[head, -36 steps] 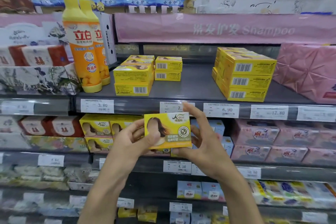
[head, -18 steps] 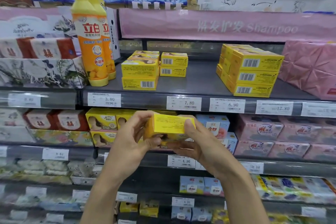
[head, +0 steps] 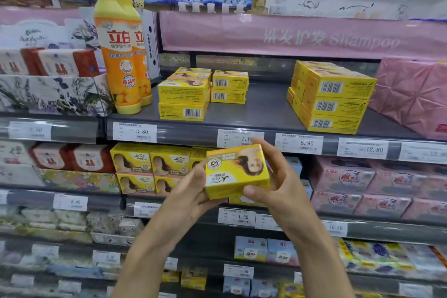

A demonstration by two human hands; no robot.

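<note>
Yellow box [head: 237,172] upside down, left hand [head: 191,198] cupping its left end, right hand [head: 280,189] clamping its right end, thumb under, fingers curled behind

A shop aisle for soap and hair-care goods.

Tiered grey shelves [head: 266,109] carry printed price tags [head: 134,132] along their edges, and a pink banner [head: 290,36] reads "Shampoo". Identical stock stands in rows: stacked yellow cartons [head: 331,101], orange bottles [head: 118,55] and pink packs [head: 343,174]. The held yellow box [head: 235,172] matches the boxes shelved behind it.
</note>
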